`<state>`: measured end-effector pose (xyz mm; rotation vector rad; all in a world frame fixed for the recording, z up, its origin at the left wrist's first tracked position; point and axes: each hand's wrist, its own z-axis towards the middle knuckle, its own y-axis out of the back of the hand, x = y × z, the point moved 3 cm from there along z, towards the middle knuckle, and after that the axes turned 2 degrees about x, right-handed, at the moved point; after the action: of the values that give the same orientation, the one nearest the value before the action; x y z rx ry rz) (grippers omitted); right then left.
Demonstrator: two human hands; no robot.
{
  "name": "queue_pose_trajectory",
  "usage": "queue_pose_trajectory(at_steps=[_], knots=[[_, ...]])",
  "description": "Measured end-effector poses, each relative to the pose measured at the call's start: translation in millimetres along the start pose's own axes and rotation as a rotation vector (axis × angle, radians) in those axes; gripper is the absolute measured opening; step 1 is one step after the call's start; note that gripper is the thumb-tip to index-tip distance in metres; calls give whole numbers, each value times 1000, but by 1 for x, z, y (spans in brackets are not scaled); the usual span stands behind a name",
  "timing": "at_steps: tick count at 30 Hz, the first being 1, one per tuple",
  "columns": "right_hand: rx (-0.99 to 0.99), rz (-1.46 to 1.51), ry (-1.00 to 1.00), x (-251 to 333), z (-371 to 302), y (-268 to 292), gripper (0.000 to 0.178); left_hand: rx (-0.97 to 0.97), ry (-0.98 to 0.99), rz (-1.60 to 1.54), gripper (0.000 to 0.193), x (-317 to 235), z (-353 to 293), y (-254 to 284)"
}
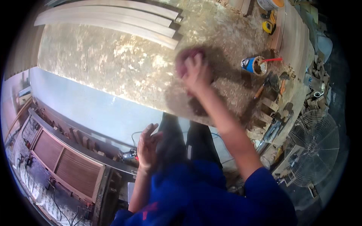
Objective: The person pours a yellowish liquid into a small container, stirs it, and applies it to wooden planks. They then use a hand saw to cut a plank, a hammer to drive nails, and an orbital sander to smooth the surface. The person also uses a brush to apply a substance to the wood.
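A dark red cloth [184,62] is bunched under my right hand [198,75], which is closed on it and pressed to the worn workbench top [109,60]. Motion blurs the fingers and the cloth a little. My left hand [148,149] hangs in front of the bench's near edge, beside my body, with its fingers apart and nothing in it. Several pale wooden strips [124,22] lie at the far left of the bench, their ends close to the cloth. To the right of my right hand stands a blue-labelled tin [249,64] with a red-handled tool [272,59] sticking out.
A wooden-handled tool [259,91], a yellow tape measure [268,27] and a white bucket [268,3] sit on the bench's right side. Wood offcuts [264,115] crowd its near right corner. A wire-guarded fan [312,148] stands right. A framed wooden panel [75,171] lies lower left.
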<state>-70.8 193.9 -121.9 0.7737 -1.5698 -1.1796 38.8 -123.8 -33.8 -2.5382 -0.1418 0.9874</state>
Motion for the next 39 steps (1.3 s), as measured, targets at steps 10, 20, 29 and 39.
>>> queue_pose_trajectory(at_steps=[10,20,29,39], knots=[[218,626,-151,-52,-164,38,34,291,-242,772,50,-24,91,-189],[-108,841,-486,-201,-256,100,62,518,-558,1136,99,136,282,-350],[-532,1353,-636,-291,-264,119,68,650,-228,840,64,142,289,-371],[-479,814,22,-245,-132,248,63,890,-114,659,71,88,173,-363]])
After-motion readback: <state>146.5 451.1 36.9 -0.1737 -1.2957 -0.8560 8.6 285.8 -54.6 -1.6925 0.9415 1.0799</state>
